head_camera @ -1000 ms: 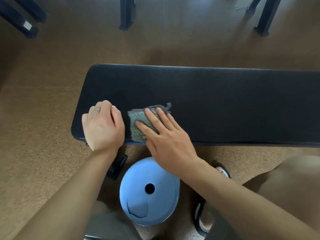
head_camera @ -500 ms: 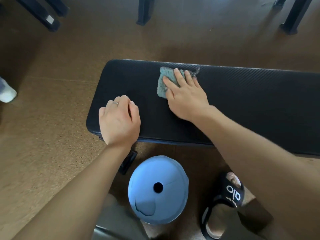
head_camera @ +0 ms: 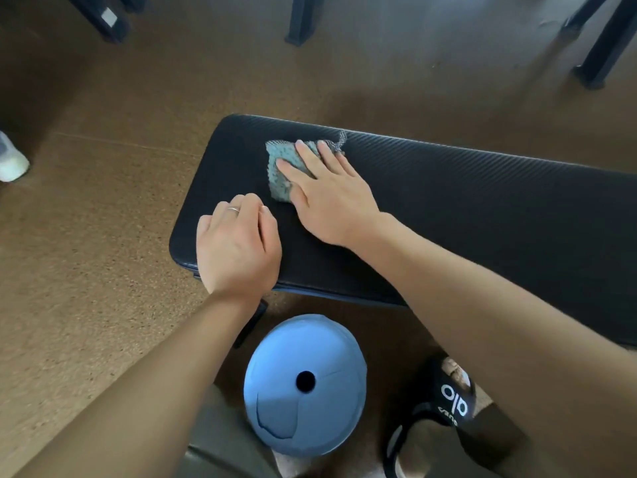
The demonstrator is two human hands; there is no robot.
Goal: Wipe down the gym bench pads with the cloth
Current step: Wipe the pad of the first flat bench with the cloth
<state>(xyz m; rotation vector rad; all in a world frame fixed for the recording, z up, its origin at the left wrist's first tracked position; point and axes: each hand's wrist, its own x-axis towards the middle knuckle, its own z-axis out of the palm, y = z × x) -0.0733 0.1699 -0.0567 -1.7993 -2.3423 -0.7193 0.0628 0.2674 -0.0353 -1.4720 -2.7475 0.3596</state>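
Note:
A long black gym bench pad (head_camera: 465, 208) runs across the view over a brown floor. A folded teal cloth (head_camera: 284, 167) lies on the pad near its left end, close to the far edge. My right hand (head_camera: 331, 198) presses flat on the cloth, fingers spread over it and covering its right half. My left hand (head_camera: 238, 246) rests on the pad's near left corner with fingers curled; a ring shows on one finger. It holds nothing.
A round blue plate with a centre hole (head_camera: 305, 384) lies on the floor below the bench. A black sandal (head_camera: 444, 405) is beside it at the right. Dark equipment legs (head_camera: 303, 19) stand at the back. A white shoe (head_camera: 10, 160) shows at the left edge.
My right hand swept the cloth from the pad's near edge to the far edge, then drew it slightly back toward me. My left hand stayed on the near left corner.

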